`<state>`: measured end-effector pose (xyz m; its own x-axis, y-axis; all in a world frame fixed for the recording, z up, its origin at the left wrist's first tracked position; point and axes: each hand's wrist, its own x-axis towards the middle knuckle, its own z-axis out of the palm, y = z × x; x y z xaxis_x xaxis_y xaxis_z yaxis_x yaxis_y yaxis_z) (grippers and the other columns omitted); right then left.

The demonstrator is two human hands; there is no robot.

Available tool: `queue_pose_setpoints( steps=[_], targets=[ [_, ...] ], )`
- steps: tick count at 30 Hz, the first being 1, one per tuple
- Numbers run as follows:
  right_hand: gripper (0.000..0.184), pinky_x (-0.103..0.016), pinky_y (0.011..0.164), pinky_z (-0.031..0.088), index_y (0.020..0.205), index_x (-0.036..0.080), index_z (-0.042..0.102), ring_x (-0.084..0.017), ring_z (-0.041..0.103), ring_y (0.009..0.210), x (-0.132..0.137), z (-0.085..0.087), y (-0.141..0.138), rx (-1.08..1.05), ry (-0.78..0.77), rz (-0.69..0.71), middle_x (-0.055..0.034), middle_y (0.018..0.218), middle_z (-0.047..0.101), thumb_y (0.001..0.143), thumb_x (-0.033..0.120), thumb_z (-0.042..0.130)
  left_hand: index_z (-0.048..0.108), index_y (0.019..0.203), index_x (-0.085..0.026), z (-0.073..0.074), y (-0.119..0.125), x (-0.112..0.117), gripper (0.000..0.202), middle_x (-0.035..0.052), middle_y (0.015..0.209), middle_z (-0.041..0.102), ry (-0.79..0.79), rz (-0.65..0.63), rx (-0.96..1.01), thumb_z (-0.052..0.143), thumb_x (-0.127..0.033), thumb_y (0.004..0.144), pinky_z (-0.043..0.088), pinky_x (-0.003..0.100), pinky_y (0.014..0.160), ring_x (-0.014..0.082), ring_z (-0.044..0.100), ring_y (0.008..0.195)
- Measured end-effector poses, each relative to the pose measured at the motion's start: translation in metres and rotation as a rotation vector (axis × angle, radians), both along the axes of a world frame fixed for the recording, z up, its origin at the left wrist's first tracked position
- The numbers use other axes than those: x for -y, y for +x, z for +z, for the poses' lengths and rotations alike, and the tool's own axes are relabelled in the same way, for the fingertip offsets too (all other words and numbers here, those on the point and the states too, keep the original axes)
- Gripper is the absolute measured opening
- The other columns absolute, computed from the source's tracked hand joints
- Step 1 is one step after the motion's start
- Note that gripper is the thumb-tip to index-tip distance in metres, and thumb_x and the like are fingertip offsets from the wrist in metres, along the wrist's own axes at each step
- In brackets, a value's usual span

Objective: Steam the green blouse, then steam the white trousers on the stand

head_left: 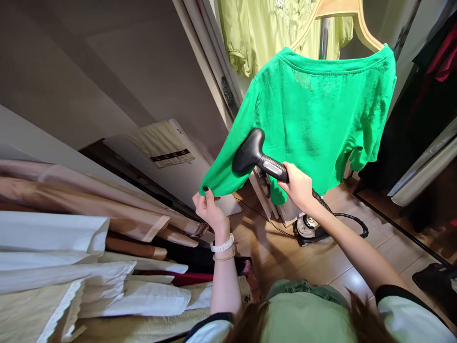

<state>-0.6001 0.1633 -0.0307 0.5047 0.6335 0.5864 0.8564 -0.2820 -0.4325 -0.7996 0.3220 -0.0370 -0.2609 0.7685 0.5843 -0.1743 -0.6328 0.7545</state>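
Note:
A bright green blouse hangs on a wooden hanger in front of me. My left hand pinches the cuff of its left-side sleeve and holds the sleeve stretched out, down and to the left. In my right hand is the handle of a black garment steamer head, with my fingers wrapped round it. The steamer head lies over the sleeve; whether it presses on the cloth I cannot tell. The other sleeve hangs loose at the right.
On the floor stands the steamer's base, with a black hose curving from it. A pale green blouse hangs behind. Several light garments fill the lower left; dark clothes hang at the right. A thin cord crosses the floor.

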Motion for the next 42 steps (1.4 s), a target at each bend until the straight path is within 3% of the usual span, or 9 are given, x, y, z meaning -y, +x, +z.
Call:
queue_pose_setpoints(
  steps=[4,8,13,19,23,28,34,38,42],
  targets=[
    [0.048,-0.034,0.082,0.05,0.138,0.017,0.051,-0.029,0.066,0.11,-0.005,0.018,-0.002,-0.002,0.073,0.016,-0.0127,0.129,0.067,0.092,0.029,0.06,0.067,0.082,-0.015,0.001,0.0,0.008,0.038,0.0002,0.087,0.058,0.028,-0.003,-0.058,0.07,-0.052,0.085,0.048,0.025,0.081,0.0134,0.057,0.086],
    [0.047,-0.034,0.082,0.051,0.138,0.019,0.051,-0.029,0.067,0.11,-0.013,0.022,-0.009,-0.038,0.135,0.036,-0.0119,0.131,0.067,0.094,0.032,0.056,0.069,0.089,-0.015,0.008,-0.001,0.018,0.033,0.0012,0.086,0.064,0.024,-0.027,-0.028,0.072,-0.047,0.085,0.049,0.029,0.088,0.0162,0.06,0.089],
    [0.046,-0.034,0.081,0.052,0.135,0.018,0.054,-0.029,0.068,0.109,-0.017,0.007,-0.021,-0.084,0.13,0.073,-0.0122,0.131,0.067,0.091,0.033,0.058,0.069,0.099,-0.016,0.013,-0.01,0.019,0.029,0.0051,0.095,0.07,0.02,0.011,-0.001,0.076,-0.036,0.079,0.052,0.029,0.083,0.0172,0.066,0.087],
    [0.045,-0.034,0.076,0.05,0.128,0.022,0.057,-0.029,0.07,0.1,-0.01,-0.007,-0.031,-0.3,0.233,0.061,-0.0084,0.118,0.073,0.088,0.041,0.061,0.066,0.09,-0.016,0.011,-0.021,0.013,0.029,-0.0014,0.073,0.064,-0.049,-0.065,-0.026,0.077,-0.039,0.078,0.044,0.022,0.064,0.0088,0.054,0.061],
    [0.045,-0.033,0.07,0.048,0.12,0.024,0.057,-0.026,0.069,0.087,-0.007,-0.004,-0.032,-0.516,0.354,0.031,-0.0043,0.102,0.074,0.085,0.052,0.061,0.064,0.088,-0.016,0.006,-0.021,0.011,0.03,-0.0024,0.072,0.062,-0.094,-0.156,-0.044,0.078,-0.041,0.076,0.044,0.022,0.064,0.0083,0.054,0.06],
    [0.044,-0.031,0.07,0.049,0.112,0.024,0.056,-0.023,0.067,0.084,-0.011,0.009,-0.04,-0.643,0.437,0.084,-0.0035,0.099,0.074,0.084,0.057,0.064,0.063,0.087,-0.016,-0.006,-0.014,0.019,0.033,-0.0017,0.075,0.065,-0.152,-0.229,-0.045,0.08,-0.041,0.073,0.049,0.023,0.063,0.0083,0.057,0.057],
    [0.044,-0.032,0.076,0.051,0.123,0.023,0.055,-0.025,0.069,0.094,-0.011,0.023,-0.036,-0.464,0.39,0.092,-0.0046,0.112,0.073,0.086,0.045,0.064,0.061,0.084,-0.016,-0.012,-0.018,0.024,0.032,0.0002,0.082,0.067,-0.166,-0.297,0.028,0.082,-0.036,0.071,0.06,0.032,0.081,0.0129,0.068,0.072],
    [0.046,-0.035,0.087,0.051,0.129,0.021,0.057,-0.028,0.068,0.109,-0.005,0.024,-0.017,-0.215,0.304,0.045,-0.0074,0.126,0.07,0.085,0.034,0.062,0.06,0.083,-0.016,-0.003,-0.025,0.019,0.03,-0.0035,0.075,0.06,-0.15,-0.257,0.045,0.08,-0.036,0.072,0.062,0.031,0.079,0.0098,0.064,0.065],
    [0.047,-0.034,0.086,0.051,0.133,0.02,0.056,-0.029,0.067,0.112,-0.004,0.013,-0.014,-0.118,0.228,0.006,-0.0091,0.131,0.068,0.088,0.032,0.059,0.06,0.09,-0.017,0.006,-0.029,0.017,0.03,-0.0042,0.073,0.06,-0.087,-0.191,0.018,0.076,-0.038,0.077,0.063,0.032,0.075,0.0109,0.065,0.064]
  ],
)
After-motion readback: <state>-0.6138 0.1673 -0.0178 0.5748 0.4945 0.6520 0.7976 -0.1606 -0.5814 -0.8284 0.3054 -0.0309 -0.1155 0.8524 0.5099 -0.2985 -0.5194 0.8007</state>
